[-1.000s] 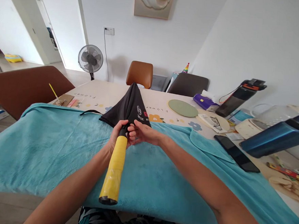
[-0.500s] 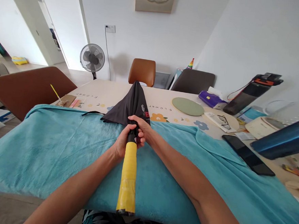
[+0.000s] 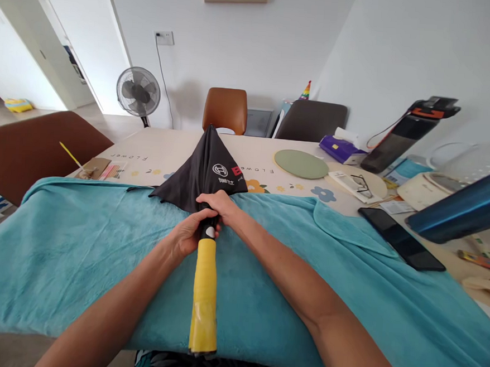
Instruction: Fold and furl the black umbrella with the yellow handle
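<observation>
A folded black umbrella [image 3: 207, 169] with a white logo lies lengthwise on a turquoise towel [image 3: 76, 250], its yellow handle [image 3: 204, 292] pointing toward me. My left hand [image 3: 186, 236] is wrapped round the black neck just above the handle, from the left. My right hand [image 3: 222, 205] is closed over the umbrella from the right, at the base of the canopy, right next to my left hand.
The towel covers the near half of a floral table [image 3: 266, 171]. On the right lie a black phone [image 3: 400, 238], a blue bottle [image 3: 457, 209], glasses [image 3: 356, 183], a green mat [image 3: 300, 164] and a purple tissue pack [image 3: 342, 150]. Brown chairs [image 3: 225, 109] and a fan [image 3: 138, 92] stand around.
Both hands stayed at the top of the handle, with the right hand shifting onto the canopy base. The umbrella turned slightly, and the handle now lies straighter toward me.
</observation>
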`<state>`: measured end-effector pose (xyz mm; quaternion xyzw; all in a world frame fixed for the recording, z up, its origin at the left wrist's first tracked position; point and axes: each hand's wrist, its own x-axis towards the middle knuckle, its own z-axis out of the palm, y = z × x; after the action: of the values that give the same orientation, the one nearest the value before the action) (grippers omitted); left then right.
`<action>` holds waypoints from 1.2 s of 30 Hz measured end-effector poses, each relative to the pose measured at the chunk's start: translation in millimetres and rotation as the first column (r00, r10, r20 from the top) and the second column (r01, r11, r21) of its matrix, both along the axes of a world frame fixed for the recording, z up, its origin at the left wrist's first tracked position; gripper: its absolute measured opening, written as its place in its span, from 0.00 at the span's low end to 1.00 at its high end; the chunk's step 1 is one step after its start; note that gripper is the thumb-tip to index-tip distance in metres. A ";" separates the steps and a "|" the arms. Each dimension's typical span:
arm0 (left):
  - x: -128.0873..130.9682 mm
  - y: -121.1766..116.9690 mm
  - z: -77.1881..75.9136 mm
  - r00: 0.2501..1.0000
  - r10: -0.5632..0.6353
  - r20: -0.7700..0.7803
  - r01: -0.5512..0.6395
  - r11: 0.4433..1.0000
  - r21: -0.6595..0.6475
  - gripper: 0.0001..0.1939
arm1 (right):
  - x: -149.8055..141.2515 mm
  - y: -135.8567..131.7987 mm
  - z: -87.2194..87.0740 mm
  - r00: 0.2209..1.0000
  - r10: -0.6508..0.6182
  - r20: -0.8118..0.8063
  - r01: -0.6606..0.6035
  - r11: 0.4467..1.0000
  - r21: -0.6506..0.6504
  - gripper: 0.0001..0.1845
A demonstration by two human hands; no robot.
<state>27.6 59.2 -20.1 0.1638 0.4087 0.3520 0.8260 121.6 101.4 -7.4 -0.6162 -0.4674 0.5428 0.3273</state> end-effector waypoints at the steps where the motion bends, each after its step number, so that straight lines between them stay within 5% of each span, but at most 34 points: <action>1: -0.1 0.1 -0.8 1.000 -0.006 -0.008 0.006 1.000 0.009 0.01 | -1.0 0.0 0.0 0.999 0.009 0.031 -0.009 1.000 0.005 0.15; 6: -1.6 1.4 -4.8 0.998 -0.057 -0.016 0.057 0.997 0.044 0.03 | -3.4 3.1 -5.5 0.982 0.084 0.169 -0.087 0.996 0.008 0.20; 10: -2.9 1.4 -3.3 0.999 -0.041 0.032 0.039 0.998 0.046 0.05 | 0.6 5.8 -8.1 0.984 0.122 0.132 -0.127 0.991 0.030 0.24; 17: -4.2 -1.3 2.2 0.991 -0.026 0.128 0.026 1.000 0.001 0.04 | 56.2 15.7 25.1 0.923 0.385 0.011 -0.383 0.922 -0.057 0.23; 19: -2.9 -1.9 2.5 0.995 -0.018 0.102 0.020 1.000 -0.020 0.04 | 80.3 22.5 35.1 0.946 0.324 0.030 -0.324 0.946 -0.025 0.22; 21: -1.7 -2.5 2.4 0.996 -0.016 0.086 0.018 1.000 -0.024 0.04 | 100.5 30.9 38.3 0.990 0.131 0.056 -0.137 0.985 0.104 0.18; 25: -0.8 -3.4 2.1 0.998 -0.003 0.070 0.004 1.000 -0.025 0.05 | 117.4 46.8 21.8 0.948 -0.255 0.193 0.179 0.923 0.339 0.11; 31: -0.6 -3.5 2.8 0.998 -0.001 0.059 0.003 1.000 -0.023 0.05 | 107.9 57.5 -17.0 0.893 -0.217 0.395 0.060 0.925 0.375 0.23; 36: -0.8 -3.8 2.8 0.999 -0.016 0.046 0.016 1.000 -0.002 0.06 | 106.6 58.4 -16.3 0.901 -0.267 0.342 0.095 0.891 0.445 0.16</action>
<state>26.8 55.4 -17.3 0.1579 0.3886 0.3487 0.8381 228.2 159.8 -23.7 -0.6699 -0.5679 0.2614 0.4005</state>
